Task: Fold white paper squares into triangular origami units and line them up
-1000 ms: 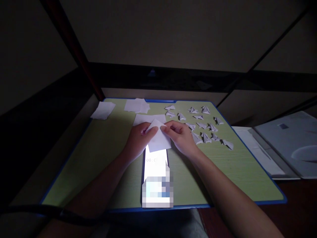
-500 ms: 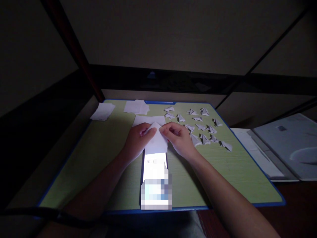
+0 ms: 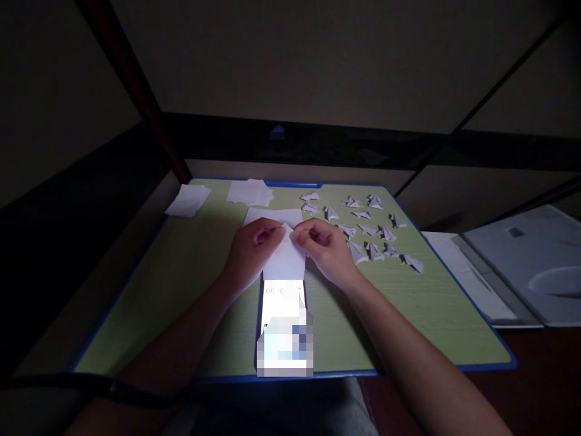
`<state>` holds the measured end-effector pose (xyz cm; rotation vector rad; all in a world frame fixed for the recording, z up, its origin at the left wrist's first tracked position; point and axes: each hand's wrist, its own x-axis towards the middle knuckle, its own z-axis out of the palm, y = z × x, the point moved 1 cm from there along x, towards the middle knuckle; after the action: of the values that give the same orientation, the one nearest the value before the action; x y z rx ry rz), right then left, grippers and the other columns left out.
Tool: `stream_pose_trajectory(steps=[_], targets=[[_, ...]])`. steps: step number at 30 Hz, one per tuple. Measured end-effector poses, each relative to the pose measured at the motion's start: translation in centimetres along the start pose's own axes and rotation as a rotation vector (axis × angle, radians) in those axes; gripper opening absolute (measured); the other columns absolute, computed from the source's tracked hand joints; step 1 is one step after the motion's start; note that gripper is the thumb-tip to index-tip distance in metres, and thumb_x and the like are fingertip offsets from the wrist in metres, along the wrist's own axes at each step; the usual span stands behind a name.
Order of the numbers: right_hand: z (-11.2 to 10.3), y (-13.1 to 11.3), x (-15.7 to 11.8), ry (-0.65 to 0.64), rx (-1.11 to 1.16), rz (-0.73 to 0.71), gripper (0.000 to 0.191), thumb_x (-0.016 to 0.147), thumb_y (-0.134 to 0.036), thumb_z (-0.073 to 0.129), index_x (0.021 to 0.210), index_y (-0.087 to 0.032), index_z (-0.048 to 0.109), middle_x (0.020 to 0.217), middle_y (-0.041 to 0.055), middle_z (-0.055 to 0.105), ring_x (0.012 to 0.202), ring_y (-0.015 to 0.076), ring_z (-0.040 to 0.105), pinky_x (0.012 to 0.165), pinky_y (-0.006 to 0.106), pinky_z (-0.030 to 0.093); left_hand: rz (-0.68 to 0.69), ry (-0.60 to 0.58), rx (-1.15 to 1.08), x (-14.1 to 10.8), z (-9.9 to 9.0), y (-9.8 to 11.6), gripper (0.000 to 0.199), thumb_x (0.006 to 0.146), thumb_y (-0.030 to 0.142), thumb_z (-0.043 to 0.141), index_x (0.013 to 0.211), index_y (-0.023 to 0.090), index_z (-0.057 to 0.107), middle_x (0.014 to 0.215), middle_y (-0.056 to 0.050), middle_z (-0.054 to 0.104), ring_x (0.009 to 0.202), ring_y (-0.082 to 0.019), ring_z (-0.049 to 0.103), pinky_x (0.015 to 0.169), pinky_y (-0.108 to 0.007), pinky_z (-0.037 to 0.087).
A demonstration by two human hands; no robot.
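A small white sheet of paper (image 3: 285, 260) with a pointed top lies between my hands, over the upper end of a lit phone (image 3: 282, 303). My left hand (image 3: 254, 251) pinches the paper's upper left edge between thumb and fingers. On the other side, my right hand (image 3: 324, 248) pinches the upper right edge, its thumb close to the left thumb. Behind the hands another white sheet (image 3: 275, 217) lies flat. Several small folded paper pieces (image 3: 368, 229) are spread on the green board to the right of my right hand.
The green board (image 3: 436, 321) has a blue rim. Two stacks of white paper lie at its back left, one at the corner (image 3: 188, 200) and one nearer the middle (image 3: 250, 192). Right of the board is an open white box (image 3: 526, 260). A dark cable (image 3: 91, 383) crosses the lower left.
Both thumbs have shifted slightly along the pointed top of the paper, which now shows less between them. The whole view has moved a little.
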<state>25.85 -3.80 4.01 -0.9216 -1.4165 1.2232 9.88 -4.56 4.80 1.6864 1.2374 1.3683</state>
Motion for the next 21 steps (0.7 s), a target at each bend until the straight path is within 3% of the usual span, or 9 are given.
stream_pose_trajectory(steps=[5,8,10,12,16,21], targets=[[-0.4,-0.5,0.1,0.051,-0.050,-0.042,0.024,0.072,-0.039,0.078,0.073,-0.019,0.066,0.063,-0.0021,0.058,0.056,0.0102,0.046,0.050,0.024,0.035,-0.010,-0.092,-0.046,-0.1,0.0,-0.1,0.016,0.081,0.029,0.063,0.071,0.017,0.067,0.059,0.001,0.061,0.054,-0.010,0.050,0.051,-0.021,0.041],[-1.4,-0.7,0.5,0.260,-0.019,-0.138,0.017,0.075,-0.034,0.076,0.074,-0.020,0.066,0.066,-0.0015,0.059,0.059,0.0107,0.047,0.053,0.025,0.035,-0.040,-0.084,-0.082,0.0,-0.3,-0.4,0.026,0.087,0.034,0.059,0.069,0.016,0.064,0.053,0.002,0.055,0.047,-0.008,0.048,0.045,-0.020,0.038],[-2.2,-0.7,0.8,0.413,0.030,-0.199,0.015,0.075,-0.032,0.076,0.075,-0.020,0.066,0.066,-0.0020,0.058,0.058,0.0102,0.046,0.054,0.026,0.034,-0.065,-0.091,-0.114,0.1,-0.6,-0.7,0.030,0.090,0.039,0.056,0.075,0.015,0.065,0.058,0.000,0.059,0.046,-0.008,0.051,0.044,-0.020,0.039],[-2.6,-0.5,1.0,0.480,0.064,-0.207,0.015,0.075,-0.032,0.076,0.075,-0.019,0.067,0.064,-0.0027,0.056,0.056,0.0096,0.044,0.052,0.026,0.031,-0.094,-0.107,-0.147,0.2,-0.7,-0.9,0.034,0.092,0.044,0.055,0.086,0.013,0.067,0.067,-0.003,0.065,0.048,-0.009,0.056,0.043,-0.020,0.042],[-2.2,-0.1,1.0,0.408,0.080,-0.126,0.018,0.074,-0.034,0.076,0.074,-0.019,0.066,0.064,-0.0020,0.057,0.056,0.0102,0.045,0.051,0.026,0.032,-0.133,-0.116,-0.145,0.1,-0.4,-0.9,0.031,0.086,0.044,0.060,0.089,0.013,0.067,0.074,-0.005,0.069,0.051,-0.011,0.059,0.042,-0.020,0.044],[-1.2,-0.2,0.6,0.338,0.065,-0.080,0.014,0.073,-0.032,0.074,0.073,-0.020,0.066,0.064,-0.0017,0.058,0.057,0.0108,0.046,0.052,0.026,0.034,-0.169,-0.097,-0.137,-0.2,0.2,-0.8,0.017,0.079,0.035,0.064,0.079,0.017,0.064,0.065,0.000,0.061,0.052,-0.011,0.055,0.038,-0.017,0.041]])
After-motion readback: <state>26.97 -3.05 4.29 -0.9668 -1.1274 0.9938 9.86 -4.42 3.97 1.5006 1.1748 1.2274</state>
